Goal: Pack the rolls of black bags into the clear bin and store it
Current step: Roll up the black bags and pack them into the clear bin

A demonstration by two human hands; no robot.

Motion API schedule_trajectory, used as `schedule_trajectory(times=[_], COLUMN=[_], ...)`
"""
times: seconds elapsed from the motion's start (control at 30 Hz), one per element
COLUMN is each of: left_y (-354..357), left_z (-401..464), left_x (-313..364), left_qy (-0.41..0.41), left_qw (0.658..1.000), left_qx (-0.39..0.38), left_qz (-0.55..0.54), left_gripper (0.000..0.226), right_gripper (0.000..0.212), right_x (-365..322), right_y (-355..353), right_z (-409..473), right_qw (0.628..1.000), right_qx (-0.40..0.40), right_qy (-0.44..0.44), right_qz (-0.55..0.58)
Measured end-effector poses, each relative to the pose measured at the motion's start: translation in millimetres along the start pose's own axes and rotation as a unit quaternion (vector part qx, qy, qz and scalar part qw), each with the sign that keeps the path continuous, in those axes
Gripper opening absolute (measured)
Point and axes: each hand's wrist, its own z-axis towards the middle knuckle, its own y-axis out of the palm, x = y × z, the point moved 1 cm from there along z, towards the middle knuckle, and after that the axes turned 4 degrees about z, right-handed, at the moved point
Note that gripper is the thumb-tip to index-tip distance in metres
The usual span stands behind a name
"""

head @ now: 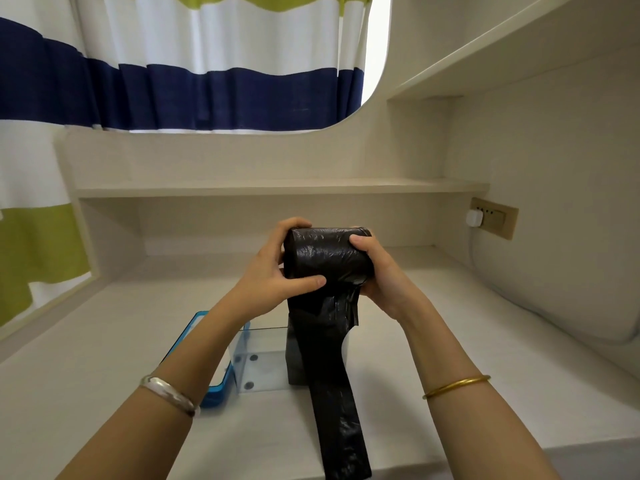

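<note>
I hold a roll of black bags (329,256) up in front of me with both hands. My left hand (273,271) grips its left end, thumb across the front. My right hand (377,271) grips the right end. A long loose tail of black bag (341,410) hangs from the roll down past the desk's front edge. Below the roll stands the clear bin (258,358) on the desk, open at the top. Something black (296,362) stands in its right part, partly hidden by the hanging tail.
A blue-rimmed lid (194,341) lies beside the bin on its left. The white desk (104,393) has a shelf (277,187) above its back wall. A wall socket with a white plug (476,217) sits at the right. A striped curtain (173,81) hangs behind.
</note>
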Motion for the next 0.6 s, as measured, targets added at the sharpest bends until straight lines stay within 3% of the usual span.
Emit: schedule_trajectory(times=[0.1, 0.23, 0.37, 0.5, 0.6], left_y=[4.0, 5.9, 6.6, 4.9, 4.1], left_z=[5.0, 8.6, 8.5, 8.1, 5.7], left_x=[2.8, 2.0, 0.7, -3.2, -1.7], left_qy=[-0.091, -0.240, -0.232, -0.193, -0.150], left_qw=[0.993, 0.960, 0.952, 0.959, 0.973], left_qx=[-0.006, -0.035, -0.016, -0.005, -0.006], left_qz=[-0.073, -0.140, -0.200, -0.210, -0.174], left_gripper=[0.065, 0.070, 0.063, 0.077, 0.060], right_gripper=[0.041, 0.034, 0.034, 0.042, 0.046], right_x=[-0.7, 2.2, 0.5, -3.8, -5.9], right_y=[4.3, 7.9, 8.0, 8.7, 7.1], right_z=[0.7, 2.2, 2.1, 2.6, 2.4], right_qw=[0.999, 0.996, 0.996, 0.997, 0.999], right_qx=[0.023, 0.048, 0.052, 0.039, 0.022], right_qy=[-0.025, -0.051, -0.054, -0.048, -0.040], right_qz=[-0.022, -0.048, -0.044, -0.039, -0.030])
